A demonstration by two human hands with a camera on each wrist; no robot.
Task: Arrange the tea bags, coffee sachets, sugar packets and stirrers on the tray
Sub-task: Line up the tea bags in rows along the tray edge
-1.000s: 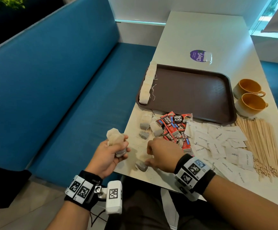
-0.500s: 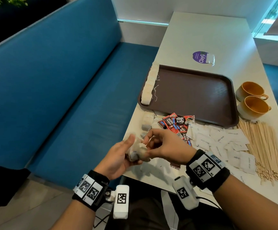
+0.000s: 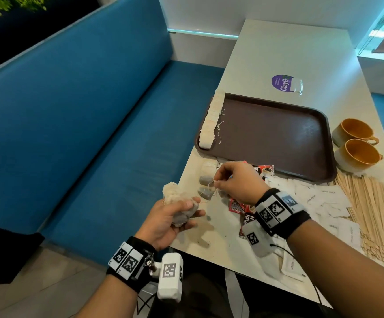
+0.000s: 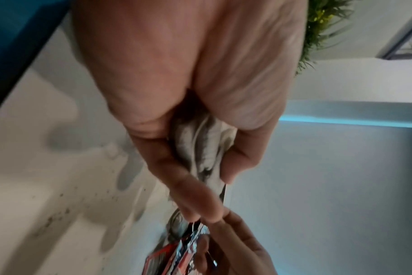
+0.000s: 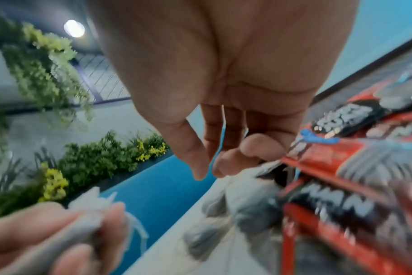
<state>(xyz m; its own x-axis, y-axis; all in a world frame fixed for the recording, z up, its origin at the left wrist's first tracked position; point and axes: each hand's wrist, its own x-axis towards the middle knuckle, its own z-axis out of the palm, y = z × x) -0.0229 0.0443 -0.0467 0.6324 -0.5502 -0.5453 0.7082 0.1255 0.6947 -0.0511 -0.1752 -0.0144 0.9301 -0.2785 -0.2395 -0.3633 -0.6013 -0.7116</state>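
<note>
My left hand [image 3: 186, 212] grips a bunch of tea bags [image 3: 177, 203] just off the table's near left corner; the left wrist view shows them squeezed in the fist [image 4: 200, 148]. My right hand [image 3: 217, 182] hovers over the loose tea bags [image 3: 205, 179] on the table. Its thumb and forefinger [image 5: 200, 167] pinch a thin tea bag string that runs back toward the bunch. The brown tray [image 3: 266, 134] holds a row of tea bags [image 3: 210, 122] along its left rim. Red coffee sachets [image 3: 235, 205], white sugar packets [image 3: 323, 198] and wooden stirrers [image 3: 374, 214] lie in front of the tray.
Two orange cups [image 3: 356, 154] stand right of the tray. A purple sticker [image 3: 282, 82] sits on the table beyond it. A blue bench [image 3: 94, 134] runs along the table's left side.
My right hand picked a tea bag off the table, passed it to the left hand's bunch, then moved back over the loose tea bags pinching a string. The left hand kept its grip.
</note>
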